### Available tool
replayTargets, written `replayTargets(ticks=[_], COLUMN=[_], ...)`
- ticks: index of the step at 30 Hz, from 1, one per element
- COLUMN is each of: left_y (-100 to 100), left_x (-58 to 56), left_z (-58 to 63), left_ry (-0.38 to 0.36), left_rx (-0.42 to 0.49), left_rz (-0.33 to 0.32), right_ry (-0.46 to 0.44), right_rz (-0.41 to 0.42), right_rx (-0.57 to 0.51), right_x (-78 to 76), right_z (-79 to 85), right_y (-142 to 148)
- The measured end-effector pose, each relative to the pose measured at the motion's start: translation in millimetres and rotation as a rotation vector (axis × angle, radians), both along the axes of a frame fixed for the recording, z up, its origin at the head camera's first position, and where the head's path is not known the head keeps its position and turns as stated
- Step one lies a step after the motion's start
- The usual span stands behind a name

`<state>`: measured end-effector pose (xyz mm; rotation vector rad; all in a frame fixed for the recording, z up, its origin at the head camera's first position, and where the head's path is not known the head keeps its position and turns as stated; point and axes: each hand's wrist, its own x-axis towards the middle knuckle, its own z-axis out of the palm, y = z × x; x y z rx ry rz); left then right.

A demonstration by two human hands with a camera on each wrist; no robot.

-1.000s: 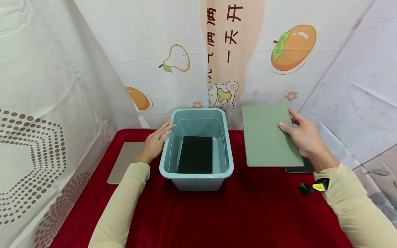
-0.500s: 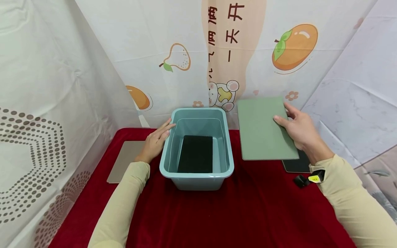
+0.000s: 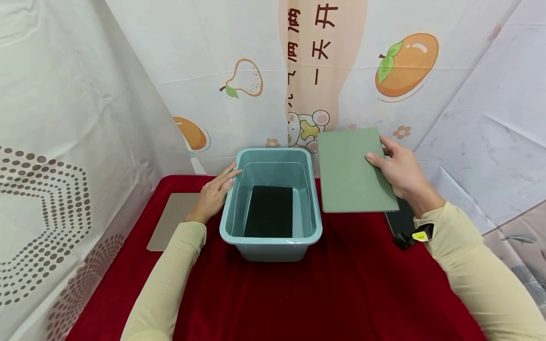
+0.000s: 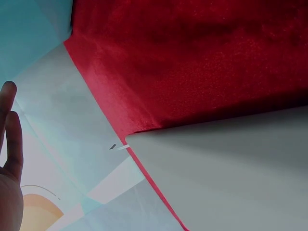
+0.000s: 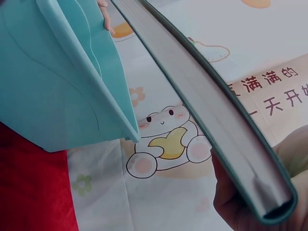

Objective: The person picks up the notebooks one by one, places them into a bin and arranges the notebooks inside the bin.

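Observation:
A green hardcover notebook (image 3: 351,175) is in my right hand (image 3: 401,173), which grips its right edge with the thumb on the front cover. It is held up to the right of a light blue plastic bin (image 3: 273,241), and its page block shows between the covers in the right wrist view. My left hand (image 3: 212,198) rests on the bin's left rim, fingers extended. Inside the bin lies a black flat rectangular item (image 3: 269,212), probably a notebook.
A grey-beige flat notebook (image 3: 170,225) lies on the red cloth (image 3: 290,298) left of the bin, partly behind my left forearm. Another black flat item (image 3: 397,219) lies to the right, partly covered by my right wrist. A printed curtain (image 3: 183,52) hangs behind.
My right hand has carried the green notebook left and slightly up, closer to the bin, showing more of the black item at right. My left hand and the bin have stayed put.

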<state>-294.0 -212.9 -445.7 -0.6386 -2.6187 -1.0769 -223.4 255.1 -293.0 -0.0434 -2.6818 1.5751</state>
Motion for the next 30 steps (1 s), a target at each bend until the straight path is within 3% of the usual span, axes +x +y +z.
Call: replayTargets(ticks=[21, 30], left_y=[0.8, -0.1], left_x=[0.2, -0.1], left_z=[0.4, 0.9], left_ry=[-0.019, -0.025], left_rx=[-0.002, -0.005], left_rz=[0.008, 0.016], right_ry=[0.009, -0.051], right_rz=[0.029, 0.058], right_rx=[-0.077, -0.142], right_x=[-22.9, -29.4], right_z=[5.7, 1.0], right_y=[-43.1, -62.4])
